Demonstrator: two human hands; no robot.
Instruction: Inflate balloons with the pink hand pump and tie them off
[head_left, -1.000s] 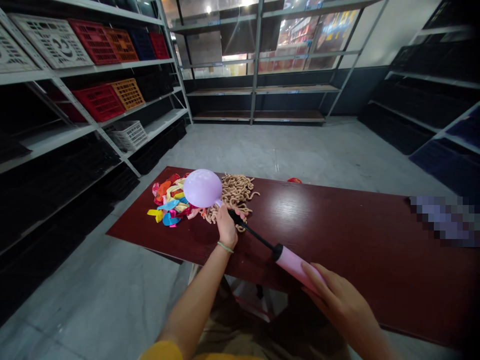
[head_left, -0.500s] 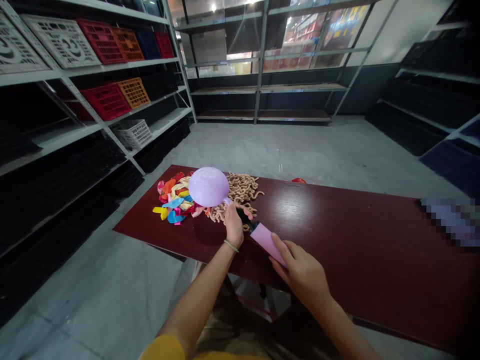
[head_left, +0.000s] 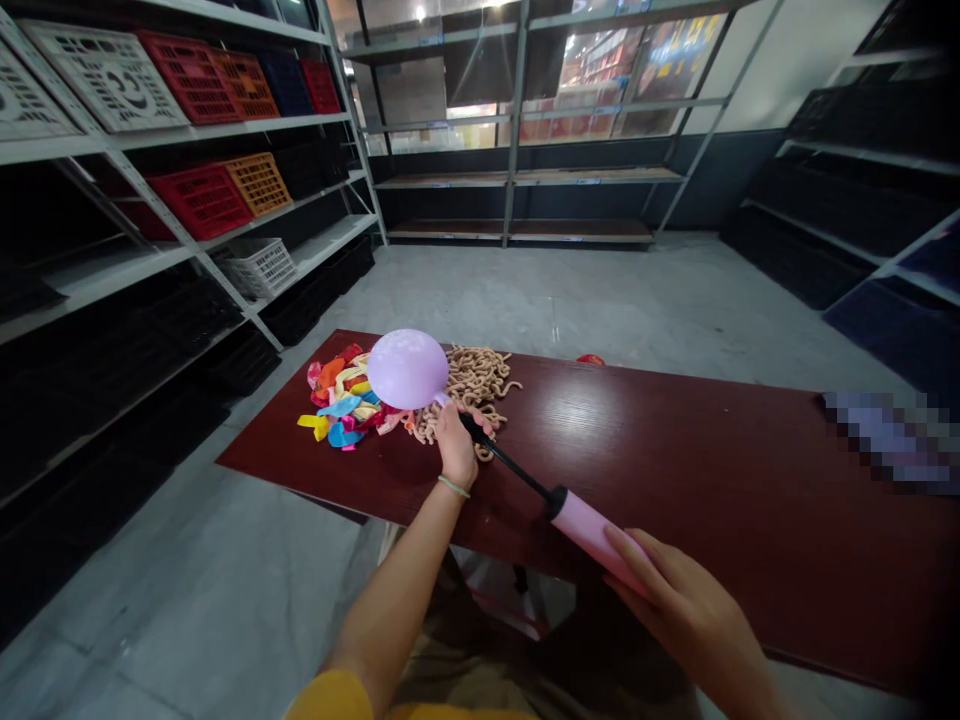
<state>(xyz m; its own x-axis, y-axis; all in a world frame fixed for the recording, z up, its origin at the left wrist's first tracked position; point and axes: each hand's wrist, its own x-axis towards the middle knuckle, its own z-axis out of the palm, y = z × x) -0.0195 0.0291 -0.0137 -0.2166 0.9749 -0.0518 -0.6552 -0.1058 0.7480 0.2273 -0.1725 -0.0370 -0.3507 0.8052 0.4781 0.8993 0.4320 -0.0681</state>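
Observation:
A pale purple balloon (head_left: 407, 368), partly inflated, sits on the nozzle of a pink hand pump (head_left: 585, 528). My left hand (head_left: 454, 446) is closed round the balloon's neck at the pump's black tip. My right hand (head_left: 679, 606) grips the pump's pink barrel, drawn back so the black rod (head_left: 510, 466) is extended. Just behind the balloon lie a heap of coloured flat balloons (head_left: 341, 399) and a pile of tan curly strings (head_left: 470, 384) on the dark red table (head_left: 675, 480).
Metal shelves with red, orange and white crates (head_left: 202, 195) line the left wall. More shelving stands at the back and right. A small red object (head_left: 590, 359) lies at the table's far edge. Grey floor surrounds the table.
My right hand pushed the pump barrel in toward the balloon half a second ago, then pulled it back out. The balloon looks slightly larger. My left hand stayed at the nozzle.

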